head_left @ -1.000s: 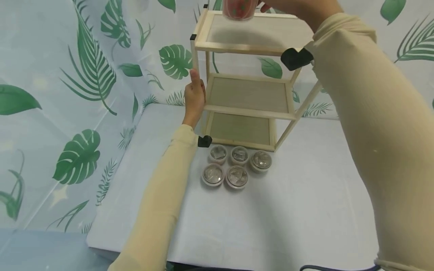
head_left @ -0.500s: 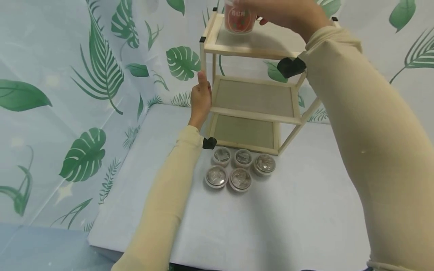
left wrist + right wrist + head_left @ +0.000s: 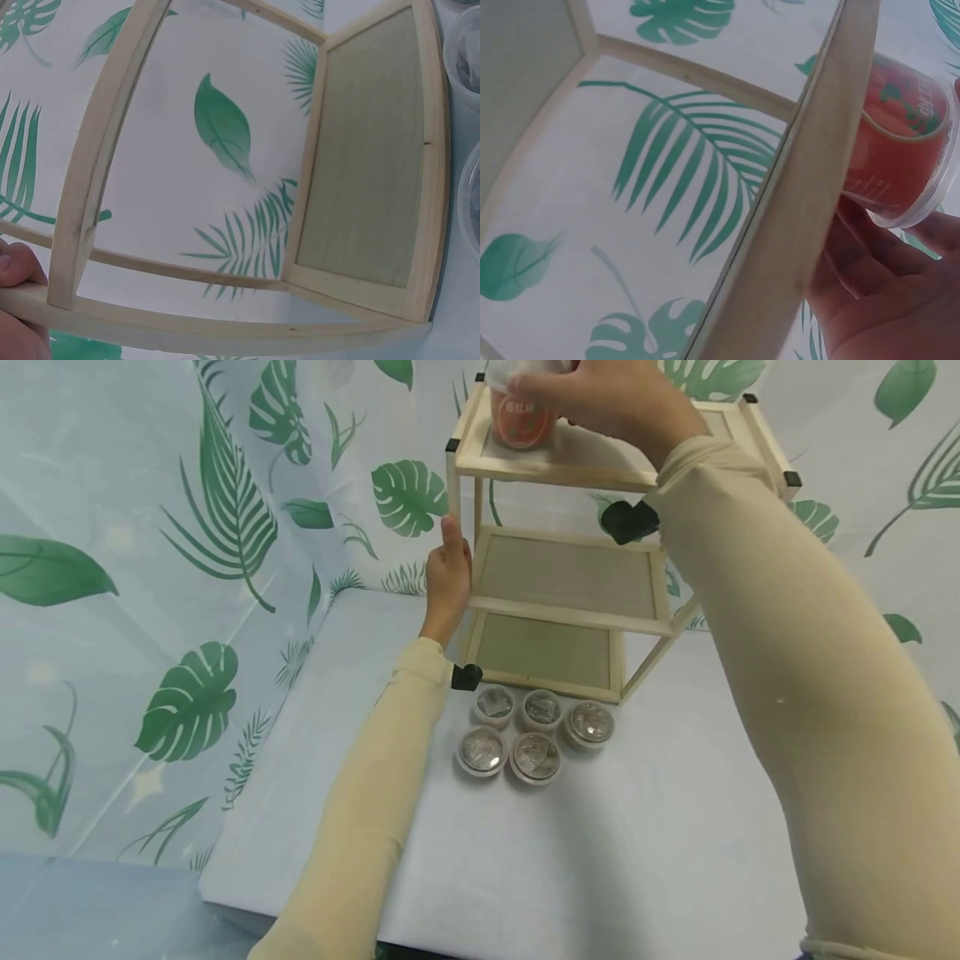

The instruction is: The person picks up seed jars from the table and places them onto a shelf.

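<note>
My right hand (image 3: 630, 402) holds a clear plastic cup (image 3: 521, 422) with red contents and a round printed label. It is upright at the left end of the top shelf of a wooden three-tier rack (image 3: 570, 572). Whether its base touches the shelf I cannot tell. In the right wrist view the front rail hides the base of the cup (image 3: 904, 142), and fingers (image 3: 885, 255) lie along its side. My left hand (image 3: 448, 572) grips the rack's front left post, thumb pointing up. Only part of that hand (image 3: 19, 307) shows in the left wrist view.
Several round lidded tubs (image 3: 482, 750) stand grouped before the rack's bottom shelf, on a white-covered table (image 3: 675, 827). A leaf-patterned cloth (image 3: 180, 527) hangs behind and to the left. The rack's top has raised side rails with black-capped ends.
My right hand has lowered the cup toward the top shelf's left end. The head view has shifted slightly, so the rack appears further right. My left hand keeps its hold on the post.
</note>
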{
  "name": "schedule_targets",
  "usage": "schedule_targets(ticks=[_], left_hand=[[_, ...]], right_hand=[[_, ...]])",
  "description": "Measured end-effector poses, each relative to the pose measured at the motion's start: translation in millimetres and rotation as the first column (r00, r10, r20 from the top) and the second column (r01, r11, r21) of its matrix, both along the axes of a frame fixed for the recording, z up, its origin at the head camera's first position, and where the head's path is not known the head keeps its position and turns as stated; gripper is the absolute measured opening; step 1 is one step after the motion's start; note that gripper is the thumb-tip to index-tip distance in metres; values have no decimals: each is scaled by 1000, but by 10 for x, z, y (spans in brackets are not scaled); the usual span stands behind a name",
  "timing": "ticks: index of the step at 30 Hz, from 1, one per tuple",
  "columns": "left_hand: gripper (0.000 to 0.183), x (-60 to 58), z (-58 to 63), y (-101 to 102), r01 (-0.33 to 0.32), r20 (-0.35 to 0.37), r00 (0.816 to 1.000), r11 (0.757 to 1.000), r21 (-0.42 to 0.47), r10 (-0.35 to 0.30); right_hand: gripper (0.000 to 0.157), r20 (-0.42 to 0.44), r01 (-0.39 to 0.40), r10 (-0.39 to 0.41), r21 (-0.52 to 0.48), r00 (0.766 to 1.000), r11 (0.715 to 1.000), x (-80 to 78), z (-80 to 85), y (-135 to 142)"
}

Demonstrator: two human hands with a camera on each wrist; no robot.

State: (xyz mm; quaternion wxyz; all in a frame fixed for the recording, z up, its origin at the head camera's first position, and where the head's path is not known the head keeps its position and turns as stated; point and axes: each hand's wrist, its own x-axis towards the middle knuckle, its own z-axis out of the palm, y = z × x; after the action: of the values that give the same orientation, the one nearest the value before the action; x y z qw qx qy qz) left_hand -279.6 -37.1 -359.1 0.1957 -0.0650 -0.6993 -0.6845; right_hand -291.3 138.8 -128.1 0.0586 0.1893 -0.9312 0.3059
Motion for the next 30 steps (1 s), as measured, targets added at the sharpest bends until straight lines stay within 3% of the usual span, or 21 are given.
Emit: schedule_targets(ticks=[5,10,14,23,30], left_hand=[[83,-22,13,24,-9,-10,1000,1000,-1,9],[71,-37,12,40,2,12,1000,1000,4,-2],[63,-46,13,44,5,37,999,1000,-6,-5],[65,-61,23,-9,-2,39,999,1000,-16,2],[70,-59,21,-38,-2,49,999,1000,-9,2]], right_hand=[[64,6,11,-11,3,1000,1000,2,-6,23],[67,44,31,-31,5,999,1000,9,2,67],[65,4,21,-21,17,1000,1000,12,10,76],[63,-38,4,-3,22,999,1000,31,9,73],[61,-76,-19,20,10,997,1000,145,-25,92]])
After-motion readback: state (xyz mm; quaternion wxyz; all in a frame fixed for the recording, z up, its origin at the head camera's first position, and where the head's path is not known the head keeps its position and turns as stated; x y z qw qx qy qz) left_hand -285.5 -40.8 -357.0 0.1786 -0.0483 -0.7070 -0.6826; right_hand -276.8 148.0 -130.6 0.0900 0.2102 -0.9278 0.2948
